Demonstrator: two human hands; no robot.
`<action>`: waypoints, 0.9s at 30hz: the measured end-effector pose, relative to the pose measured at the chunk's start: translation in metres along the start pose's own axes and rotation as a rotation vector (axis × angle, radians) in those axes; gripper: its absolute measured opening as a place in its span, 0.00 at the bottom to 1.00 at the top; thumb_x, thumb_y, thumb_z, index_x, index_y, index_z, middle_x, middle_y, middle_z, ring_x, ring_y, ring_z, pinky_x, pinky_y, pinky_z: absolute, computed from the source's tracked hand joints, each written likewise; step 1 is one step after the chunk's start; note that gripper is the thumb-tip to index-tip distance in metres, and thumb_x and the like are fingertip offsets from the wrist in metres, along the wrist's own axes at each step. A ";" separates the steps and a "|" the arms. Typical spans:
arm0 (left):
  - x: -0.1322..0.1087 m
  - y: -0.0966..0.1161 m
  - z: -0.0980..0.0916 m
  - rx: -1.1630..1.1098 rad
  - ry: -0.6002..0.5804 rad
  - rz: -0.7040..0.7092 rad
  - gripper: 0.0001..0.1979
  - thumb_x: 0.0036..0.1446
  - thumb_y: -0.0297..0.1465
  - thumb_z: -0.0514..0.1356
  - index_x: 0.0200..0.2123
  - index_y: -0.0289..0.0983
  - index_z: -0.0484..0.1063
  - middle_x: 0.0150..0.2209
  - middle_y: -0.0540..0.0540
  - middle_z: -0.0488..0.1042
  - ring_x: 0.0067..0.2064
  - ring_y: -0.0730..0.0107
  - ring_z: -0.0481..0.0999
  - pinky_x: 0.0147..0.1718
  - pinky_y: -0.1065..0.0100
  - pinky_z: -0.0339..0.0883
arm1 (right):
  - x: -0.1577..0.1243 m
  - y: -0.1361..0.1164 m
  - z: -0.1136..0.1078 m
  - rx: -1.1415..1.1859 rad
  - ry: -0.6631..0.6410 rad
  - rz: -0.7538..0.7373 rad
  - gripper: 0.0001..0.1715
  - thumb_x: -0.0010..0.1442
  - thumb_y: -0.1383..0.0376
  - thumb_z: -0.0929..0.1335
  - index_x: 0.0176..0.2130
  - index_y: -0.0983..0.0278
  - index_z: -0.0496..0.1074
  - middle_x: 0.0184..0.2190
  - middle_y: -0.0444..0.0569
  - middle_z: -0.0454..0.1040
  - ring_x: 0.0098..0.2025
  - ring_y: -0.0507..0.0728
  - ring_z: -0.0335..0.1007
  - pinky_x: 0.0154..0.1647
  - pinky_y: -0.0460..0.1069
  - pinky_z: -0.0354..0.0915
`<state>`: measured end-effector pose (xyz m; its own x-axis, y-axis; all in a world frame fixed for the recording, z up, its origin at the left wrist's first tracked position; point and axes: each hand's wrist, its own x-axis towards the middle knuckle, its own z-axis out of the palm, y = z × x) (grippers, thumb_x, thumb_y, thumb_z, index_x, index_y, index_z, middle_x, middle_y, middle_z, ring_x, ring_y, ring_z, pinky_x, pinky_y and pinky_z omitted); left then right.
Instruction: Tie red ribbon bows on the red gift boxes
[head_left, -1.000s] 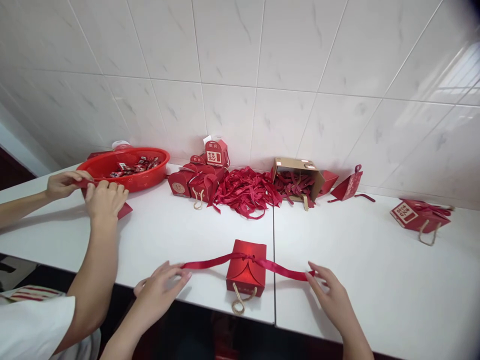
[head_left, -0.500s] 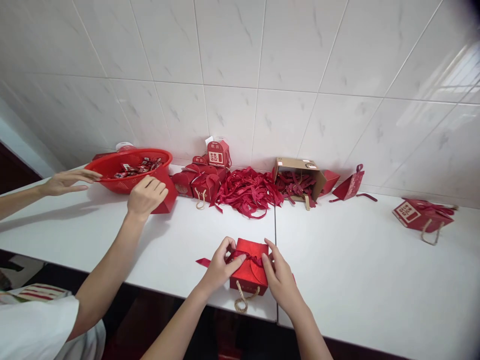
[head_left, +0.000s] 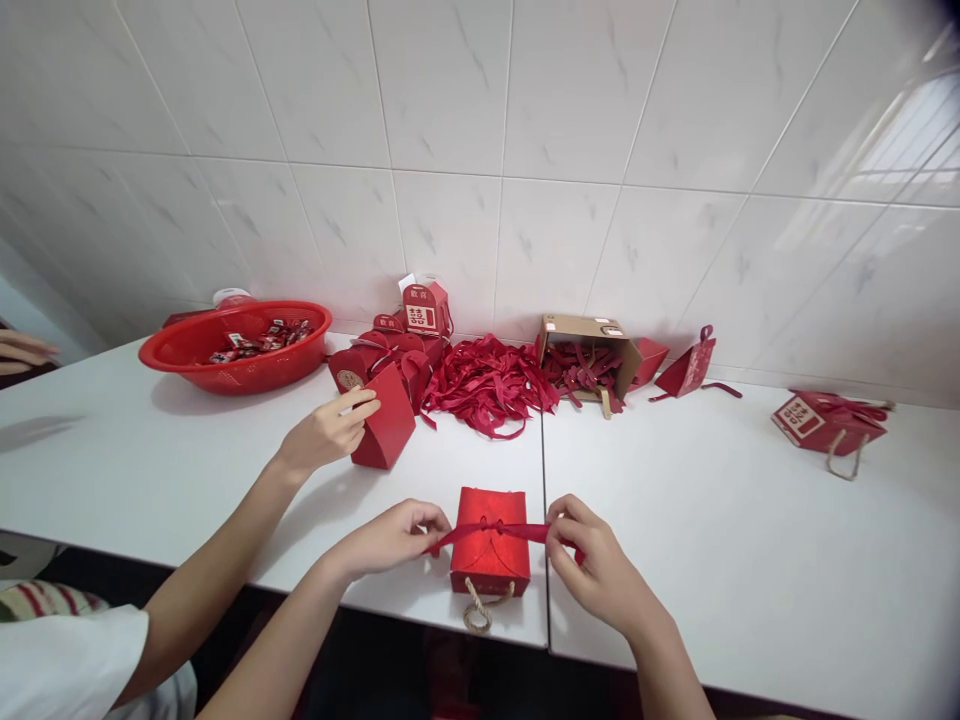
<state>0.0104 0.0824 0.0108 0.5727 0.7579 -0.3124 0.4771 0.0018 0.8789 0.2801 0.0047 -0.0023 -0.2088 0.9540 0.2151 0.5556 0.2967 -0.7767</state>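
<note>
A small red gift box point(head_left: 489, 550) with a rope handle stands near the front edge of the white table point(head_left: 712, 520). A red ribbon point(head_left: 495, 530) runs across its top. My left hand point(head_left: 390, 538) pinches the ribbon's left part beside the box. On the right side my right hand point(head_left: 596, 575) is closed on the other part of the ribbon. Both hands sit close against the box.
A co-worker's hand point(head_left: 326, 430) holds a red box point(head_left: 385, 428) on the table to my left. Behind lie a red basin of sweets point(head_left: 240, 345), stacked red boxes point(head_left: 390, 355), a ribbon pile point(head_left: 487, 385), a cardboard box point(head_left: 589, 355) and more red boxes point(head_left: 825, 425) to the right.
My hands moved from the box top out to its sides, drawing the ribbon taut across it. The co-worker's hand carried a red box from the basin toward the table's middle.
</note>
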 end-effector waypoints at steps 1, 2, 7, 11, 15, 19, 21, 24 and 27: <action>-0.002 0.003 -0.001 -0.018 -0.075 -0.005 0.08 0.49 0.34 0.61 0.26 0.35 0.75 0.23 0.51 0.71 0.23 0.75 0.62 0.24 0.73 0.55 | -0.001 -0.001 0.001 -0.038 0.005 0.019 0.13 0.61 0.68 0.60 0.25 0.62 0.65 0.37 0.50 0.65 0.30 0.52 0.63 0.24 0.47 0.59; -0.003 0.006 -0.002 -0.048 -0.143 -0.004 0.07 0.47 0.33 0.62 0.26 0.35 0.76 0.21 0.51 0.70 0.22 0.76 0.61 0.22 0.73 0.54 | -0.001 -0.002 0.003 -0.074 0.029 0.032 0.13 0.60 0.68 0.61 0.25 0.62 0.68 0.37 0.51 0.66 0.29 0.53 0.64 0.22 0.47 0.59; -0.008 0.020 0.009 -0.176 -0.222 0.049 0.13 0.52 0.39 0.62 0.32 0.35 0.81 0.17 0.51 0.68 0.19 0.78 0.57 0.20 0.74 0.50 | 0.007 0.000 0.018 -0.145 0.309 -0.016 0.14 0.59 0.66 0.65 0.26 0.61 0.76 0.33 0.51 0.68 0.25 0.53 0.63 0.22 0.49 0.62; -0.011 0.028 0.031 -0.156 0.048 0.146 0.15 0.55 0.42 0.61 0.31 0.36 0.81 0.23 0.48 0.70 0.27 0.72 0.65 0.28 0.71 0.61 | 0.012 -0.008 0.028 -0.058 0.484 -0.101 0.15 0.59 0.65 0.66 0.22 0.61 0.76 0.29 0.50 0.69 0.24 0.51 0.62 0.22 0.48 0.62; -0.010 0.027 0.061 -0.037 0.380 0.265 0.14 0.60 0.38 0.56 0.40 0.40 0.79 0.31 0.47 0.66 0.33 0.69 0.68 0.33 0.69 0.65 | 0.012 -0.022 0.039 0.172 0.400 -0.084 0.10 0.56 0.67 0.69 0.25 0.60 0.78 0.31 0.50 0.72 0.27 0.53 0.67 0.27 0.49 0.66; -0.009 0.021 0.080 0.237 0.567 0.378 0.14 0.61 0.29 0.51 0.39 0.38 0.77 0.35 0.45 0.64 0.33 0.69 0.68 0.34 0.67 0.67 | 0.011 -0.032 0.049 0.310 0.315 0.078 0.09 0.54 0.69 0.69 0.25 0.59 0.79 0.32 0.49 0.72 0.35 0.56 0.70 0.34 0.51 0.69; -0.009 0.020 0.084 0.344 0.589 0.403 0.15 0.60 0.26 0.50 0.41 0.39 0.76 0.37 0.44 0.65 0.32 0.69 0.69 0.32 0.67 0.68 | 0.011 -0.035 0.051 0.346 0.295 0.142 0.09 0.53 0.69 0.70 0.25 0.59 0.79 0.33 0.50 0.72 0.38 0.58 0.70 0.36 0.51 0.69; -0.012 0.018 0.085 0.438 0.579 0.421 0.17 0.60 0.25 0.49 0.46 0.41 0.74 0.40 0.43 0.66 0.33 0.67 0.71 0.30 0.66 0.69 | 0.011 -0.037 0.050 0.396 0.268 0.187 0.06 0.52 0.68 0.70 0.26 0.60 0.78 0.35 0.50 0.72 0.40 0.58 0.70 0.37 0.51 0.68; -0.014 0.016 0.081 0.427 0.541 0.482 0.18 0.62 0.25 0.48 0.50 0.43 0.72 0.47 0.41 0.65 0.33 0.68 0.71 0.33 0.65 0.70 | 0.014 -0.036 0.045 0.445 0.252 0.199 0.05 0.51 0.69 0.69 0.26 0.62 0.77 0.35 0.50 0.72 0.37 0.56 0.70 0.36 0.50 0.68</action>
<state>0.0641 0.0186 -0.0002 0.4322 0.8206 0.3738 0.5357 -0.5671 0.6256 0.2213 0.0052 0.0022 0.0950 0.9868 0.1315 0.1594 0.1153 -0.9805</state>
